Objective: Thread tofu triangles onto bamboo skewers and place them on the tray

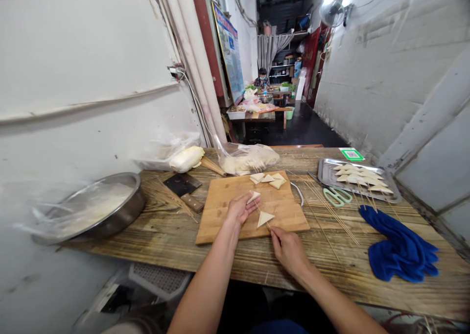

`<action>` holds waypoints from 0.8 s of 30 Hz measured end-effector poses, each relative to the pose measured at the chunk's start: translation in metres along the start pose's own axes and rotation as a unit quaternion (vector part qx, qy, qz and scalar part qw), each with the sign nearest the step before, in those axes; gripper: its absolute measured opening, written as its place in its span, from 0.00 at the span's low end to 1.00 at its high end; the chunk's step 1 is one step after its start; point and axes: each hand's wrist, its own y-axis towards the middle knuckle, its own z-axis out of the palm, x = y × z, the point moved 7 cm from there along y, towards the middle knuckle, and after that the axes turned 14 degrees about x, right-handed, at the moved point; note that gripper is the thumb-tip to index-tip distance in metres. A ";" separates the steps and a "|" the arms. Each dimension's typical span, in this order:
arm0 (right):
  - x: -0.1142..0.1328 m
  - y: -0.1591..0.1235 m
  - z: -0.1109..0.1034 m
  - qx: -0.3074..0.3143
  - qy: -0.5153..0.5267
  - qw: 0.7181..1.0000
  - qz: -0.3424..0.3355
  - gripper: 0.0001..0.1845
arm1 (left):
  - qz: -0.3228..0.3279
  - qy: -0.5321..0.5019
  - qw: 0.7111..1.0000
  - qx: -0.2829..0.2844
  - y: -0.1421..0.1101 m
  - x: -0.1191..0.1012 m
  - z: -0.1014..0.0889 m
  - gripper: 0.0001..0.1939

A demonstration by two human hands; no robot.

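A brown wood-grain table stands between whitish walls, bearing a light-brown rectangular wooden board. Above the board, the left hand holds a small pale triangular piece between thumb and fingers. The right hand pinches, between thumb and forefinger, the lower end of a thin wooden skewer carrying a larger cream triangular slice. Whether the skewer's tip enters the left-hand piece cannot be determined. Further cream folded pieces lie at the board's far edge. A silver rectangular metal tray holding skewered pieces stands to the right.
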 end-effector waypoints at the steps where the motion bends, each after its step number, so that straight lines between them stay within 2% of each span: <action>1: 0.001 0.001 -0.001 0.005 -0.003 1.000 0.002 0.16 | -0.001 0.002 1.000 0.000 -0.001 0.000 0.001 0.04; 11: 0.007 0.007 -0.001 0.019 -0.049 0.998 0.030 0.15 | -0.014 0.013 1.000 -0.002 -0.001 0.001 0.001 0.02; 24: 0.009 0.014 0.003 0.031 -0.057 0.997 0.047 0.14 | -0.009 0.041 0.999 -0.001 -0.004 0.000 0.006 0.02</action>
